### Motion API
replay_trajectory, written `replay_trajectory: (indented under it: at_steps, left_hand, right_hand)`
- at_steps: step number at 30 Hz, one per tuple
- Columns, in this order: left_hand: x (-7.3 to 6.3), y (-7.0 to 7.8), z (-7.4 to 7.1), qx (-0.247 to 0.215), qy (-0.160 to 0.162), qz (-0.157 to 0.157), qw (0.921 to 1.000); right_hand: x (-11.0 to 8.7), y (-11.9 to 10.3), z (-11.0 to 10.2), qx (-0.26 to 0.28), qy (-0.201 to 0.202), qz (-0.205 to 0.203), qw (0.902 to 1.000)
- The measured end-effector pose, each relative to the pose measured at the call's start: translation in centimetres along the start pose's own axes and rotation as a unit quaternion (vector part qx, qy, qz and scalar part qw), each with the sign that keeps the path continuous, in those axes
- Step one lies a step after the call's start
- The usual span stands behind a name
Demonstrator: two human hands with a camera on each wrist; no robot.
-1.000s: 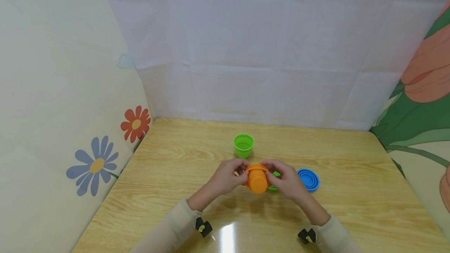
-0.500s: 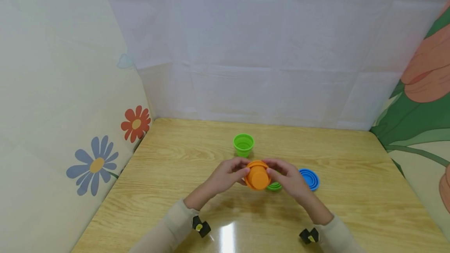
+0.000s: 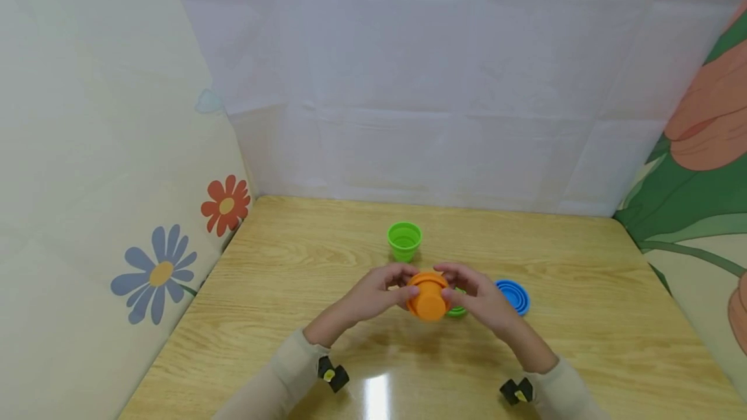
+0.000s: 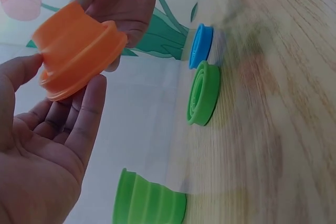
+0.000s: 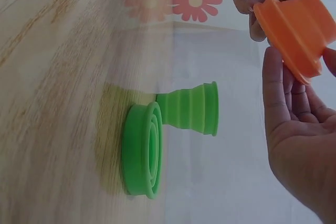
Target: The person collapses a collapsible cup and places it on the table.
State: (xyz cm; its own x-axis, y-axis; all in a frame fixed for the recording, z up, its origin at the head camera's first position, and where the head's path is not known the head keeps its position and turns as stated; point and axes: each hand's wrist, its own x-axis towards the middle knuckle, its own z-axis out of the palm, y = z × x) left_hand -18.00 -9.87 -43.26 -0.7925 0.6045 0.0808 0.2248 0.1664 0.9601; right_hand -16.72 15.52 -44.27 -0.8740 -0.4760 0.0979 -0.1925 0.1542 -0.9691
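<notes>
The left hand (image 3: 376, 293) at 9 o'clock and the right hand (image 3: 483, 302) at 3 o'clock gripped the orange collapsible cup (image 3: 430, 303) between thumbs and fingers, above the wood-grain tabletop (image 3: 583, 303). The cup was tilted, narrow base toward 6 o'clock. From it, a flattened green collapsible cup (image 5: 135, 150) lay near 3 o'clock, partly hidden by the right hand. A flattened blue collapsible cup (image 3: 513, 298) lay farther along that bearing. An extended green collapsible cup (image 3: 404, 242) stood upright at 11 o'clock, before the white sheet (image 3: 408, 83).

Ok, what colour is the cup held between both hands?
Orange all over what shows; the held cup shows best in the left wrist view.
</notes>
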Motion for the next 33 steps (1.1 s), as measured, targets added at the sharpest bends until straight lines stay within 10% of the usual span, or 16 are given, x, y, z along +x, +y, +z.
replay_trajectory:
  at_steps: [19,33]
  left_hand:
    - [-0.1,0.61,-0.04,0.095,-0.039,0.01,0.9947]
    - [0.55,0.0,0.46,0.202,-0.013,0.013,0.9792]
  right_hand:
    - [-0.1,-0.09,-0.24,-0.032,-0.088,-0.04,0.9948]
    - [0.2,0.66,0.67,-0.139,-0.033,-0.099,0.9848]
